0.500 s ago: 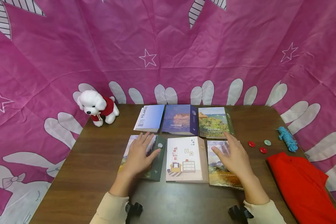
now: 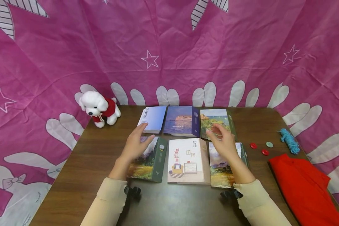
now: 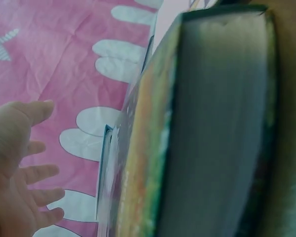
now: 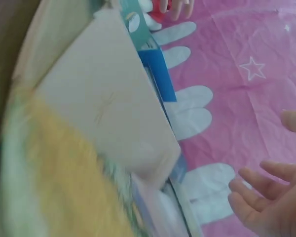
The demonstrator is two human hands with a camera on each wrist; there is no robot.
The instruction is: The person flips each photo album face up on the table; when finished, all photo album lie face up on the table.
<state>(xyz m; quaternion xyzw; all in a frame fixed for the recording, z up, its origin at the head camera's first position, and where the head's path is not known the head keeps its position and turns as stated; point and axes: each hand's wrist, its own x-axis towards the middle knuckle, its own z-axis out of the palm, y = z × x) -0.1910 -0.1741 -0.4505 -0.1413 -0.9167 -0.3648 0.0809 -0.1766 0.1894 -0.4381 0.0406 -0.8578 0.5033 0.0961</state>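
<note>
Six photo albums lie on the brown table in two rows. In the front row are a dark green album (image 2: 147,164), a white album (image 2: 182,171) with a drawn room on its cover and a landscape album (image 2: 223,166). Behind them lie a pale blue Polaroid album (image 2: 156,117), a dark blue album (image 2: 180,122) and a green seaside album (image 2: 214,116). My left hand (image 2: 135,144) hovers over the dark green album, fingers spread and holding nothing. Above the landscape album is my right hand (image 2: 225,144), loosely bent and empty; the right wrist view shows it apart from the albums.
A white plush dog (image 2: 99,108) in red sits at the back left. On the right are red buttons (image 2: 265,152), a green button (image 2: 269,144), a blue yarn bundle (image 2: 289,141) and a folded red cloth (image 2: 302,185). A pink curtain (image 2: 169,40) hangs behind the table.
Both hands have shifted a little away from me and to the left, uncovering more of the dark green and landscape albums. The albums have stayed where they were.
</note>
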